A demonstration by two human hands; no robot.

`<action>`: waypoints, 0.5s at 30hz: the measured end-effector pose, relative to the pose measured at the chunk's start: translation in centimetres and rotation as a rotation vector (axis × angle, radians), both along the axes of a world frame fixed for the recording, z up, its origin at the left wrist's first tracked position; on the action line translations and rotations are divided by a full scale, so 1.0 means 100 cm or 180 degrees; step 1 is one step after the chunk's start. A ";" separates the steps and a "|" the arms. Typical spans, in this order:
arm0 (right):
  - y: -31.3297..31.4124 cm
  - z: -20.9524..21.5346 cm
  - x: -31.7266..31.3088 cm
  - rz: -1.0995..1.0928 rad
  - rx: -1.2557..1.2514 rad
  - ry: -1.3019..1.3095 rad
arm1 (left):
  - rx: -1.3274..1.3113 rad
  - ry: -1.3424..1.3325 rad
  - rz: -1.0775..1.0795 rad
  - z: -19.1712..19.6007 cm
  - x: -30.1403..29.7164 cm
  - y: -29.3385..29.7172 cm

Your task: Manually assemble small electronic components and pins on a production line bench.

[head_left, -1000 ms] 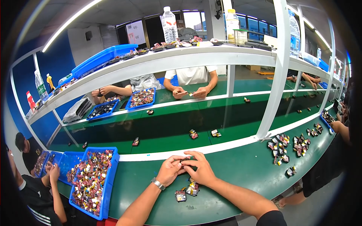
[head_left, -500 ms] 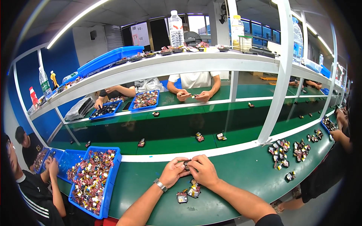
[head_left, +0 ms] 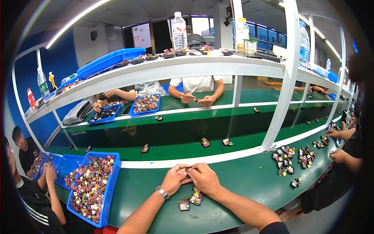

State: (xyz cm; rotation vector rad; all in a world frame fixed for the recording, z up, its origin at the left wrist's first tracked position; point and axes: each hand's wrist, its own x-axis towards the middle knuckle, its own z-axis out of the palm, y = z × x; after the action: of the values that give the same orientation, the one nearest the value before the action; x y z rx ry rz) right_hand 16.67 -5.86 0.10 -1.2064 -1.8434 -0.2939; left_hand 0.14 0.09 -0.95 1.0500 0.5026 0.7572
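Observation:
In front of me, my left hand (head_left: 173,181) and my right hand (head_left: 205,179) meet over the green bench, fingers closed together around a small dark piece (head_left: 188,172). Mostly hidden by the fingertips, it looks like a small black casing; I cannot make out its details. Just below my hands lie a few small electronic assemblies with black casings, reddish wires and white and yellow labels: one assembly (head_left: 184,205) is nearest to me, and more of them (head_left: 196,198) sit close beside it, partly under my right wrist.
To the left stands a blue tray (head_left: 115,163) heaped with such assemblies, beside a co-worker. Clusters of assemblies (head_left: 284,159) lie at the right, near another person's hands (head_left: 339,156). Beyond the white rail (head_left: 171,161) runs a green conveyor belt (head_left: 175,134); a white shelf frame (head_left: 281,78) rises above.
My hands stay together on the dark piece, fingers shifting slightly. At the right, the other person's hands come further into view over the bench. The whole view shifts slightly.

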 end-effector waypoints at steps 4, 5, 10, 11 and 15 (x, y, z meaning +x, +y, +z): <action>0.003 -0.003 0.002 -0.0057 0.0037 -0.0183 | 0.0048 0.0054 0.0083 -0.002 0.005 -0.002; 0.004 -0.002 0.001 -0.0063 0.0048 -0.0230 | 0.0046 0.0083 0.0156 -0.003 0.005 -0.002; 0.002 0.002 -0.004 0.0026 0.0026 -0.0083 | 0.0035 0.0082 0.0329 -0.007 0.002 0.002; 0.002 0.000 -0.004 0.0119 -0.0188 -0.0002 | -0.0052 0.0000 0.0286 -0.005 0.002 0.001; 0.009 0.000 0.002 0.0215 -0.0208 0.0030 | -0.0119 -0.0203 0.0016 -0.006 0.001 0.005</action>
State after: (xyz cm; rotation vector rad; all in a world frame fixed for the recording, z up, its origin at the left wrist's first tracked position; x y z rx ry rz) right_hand 16.84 -4.93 0.06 -1.1848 -1.8941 -0.1914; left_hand 0.21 0.62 -1.57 0.9871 0.4632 0.7805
